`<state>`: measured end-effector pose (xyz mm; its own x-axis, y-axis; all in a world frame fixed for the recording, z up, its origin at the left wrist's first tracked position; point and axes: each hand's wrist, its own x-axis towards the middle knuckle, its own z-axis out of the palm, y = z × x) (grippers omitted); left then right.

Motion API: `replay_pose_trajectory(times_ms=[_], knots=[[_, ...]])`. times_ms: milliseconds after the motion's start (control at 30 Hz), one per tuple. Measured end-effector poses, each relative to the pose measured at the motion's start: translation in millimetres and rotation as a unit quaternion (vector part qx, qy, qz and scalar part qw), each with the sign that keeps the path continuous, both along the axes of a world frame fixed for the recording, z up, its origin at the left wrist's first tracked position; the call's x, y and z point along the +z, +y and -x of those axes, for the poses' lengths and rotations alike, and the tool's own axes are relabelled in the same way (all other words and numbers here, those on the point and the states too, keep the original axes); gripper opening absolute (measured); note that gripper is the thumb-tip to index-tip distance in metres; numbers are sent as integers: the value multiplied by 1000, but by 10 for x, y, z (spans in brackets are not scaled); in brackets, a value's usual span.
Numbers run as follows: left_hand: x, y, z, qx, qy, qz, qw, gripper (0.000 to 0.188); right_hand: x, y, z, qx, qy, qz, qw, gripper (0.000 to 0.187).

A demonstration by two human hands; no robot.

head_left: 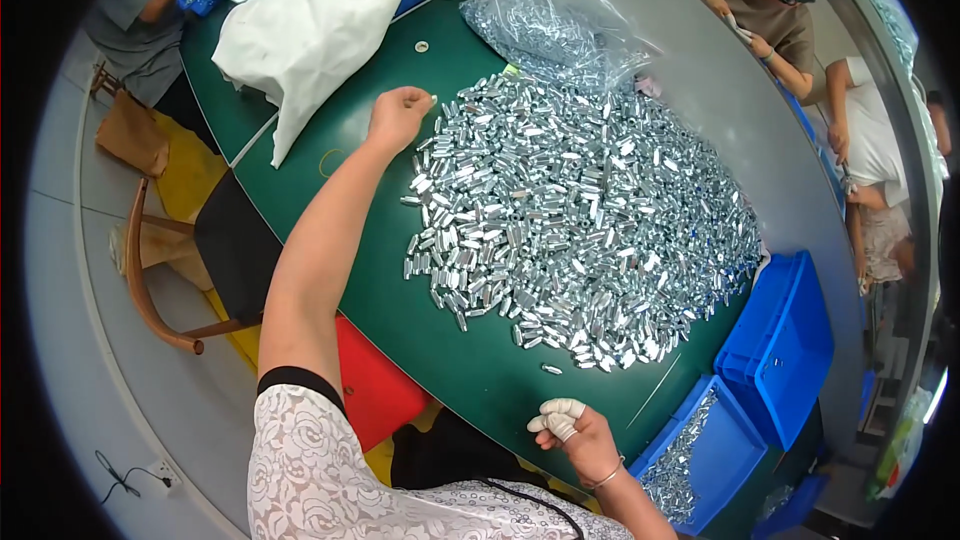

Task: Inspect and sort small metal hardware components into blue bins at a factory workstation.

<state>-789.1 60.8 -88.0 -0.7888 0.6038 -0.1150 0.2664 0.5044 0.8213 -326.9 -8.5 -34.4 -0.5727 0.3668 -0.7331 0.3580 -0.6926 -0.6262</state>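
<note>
A wide heap of small, shiny, elongated metal pieces (580, 210) lies on the green tabletop. My left hand (400, 120) reaches out to the heap's far left edge, its fingers pinched together. Whatever may be between those fingertips is too small to make out. Close to the table's near edge is my right hand (582, 440), with white finger covers on several fingers. Its fingers are curled in, and what they may hold is hidden. One loose metal piece (551, 369) lies between that hand and the heap.
To the right stand a blue tray (735, 450) with more metal pieces and a deeper blue bin (790, 350). A clear plastic bag (550, 30) of pieces and a white cloth sack (310, 30) lie at the back. A chair (150, 270) is at left; other people work beyond.
</note>
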Motion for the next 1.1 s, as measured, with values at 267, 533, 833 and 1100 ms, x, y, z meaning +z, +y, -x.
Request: replay_pose_trajectory(times_ms=[267,533,833,1100], knots=[[445,-1031,-628,-94,-559,-307,765,15,118,465,1424,122,70,-150,979,18],[405,-1996,-799,-74,-599,-325,728,16,-341,426,3053,140,124,-226,956,20],[282,-2461,-901,4,-542,-316,779,16,-591,403,3702,114,108,-595,788,30],[194,-2262,-1146,0,-470,-311,826,14,-159,-98,2588,232,190,-261,918,14]])
